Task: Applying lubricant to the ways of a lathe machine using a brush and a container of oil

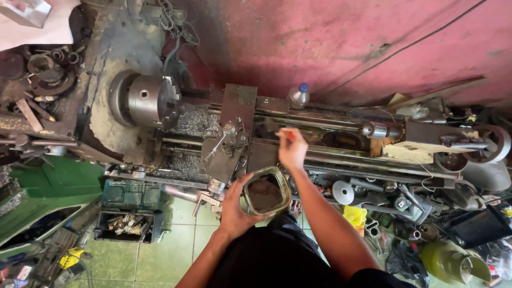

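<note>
My left hand (238, 205) grips a rounded-square metal tin (266, 191) with dark contents, held at waist height in front of the lathe. My right hand (293, 150) reaches over the lathe bed (320, 152) and pinches a small thin tool with an orange-red handle (288, 135); its tip is blurred. The tool post and carriage (230, 140) stand just left of that hand. The lathe chuck (146, 100) sits further left, with metal chips (194, 124) piled beneath it.
The tailstock with a drill chuck (380, 129) and handwheel (490, 144) is at the right. A plastic bottle (300, 96) stands behind the bed. An open toolbox (128, 224) lies on the green tiled floor; clutter and a yellow-green can (453, 262) fill the lower right.
</note>
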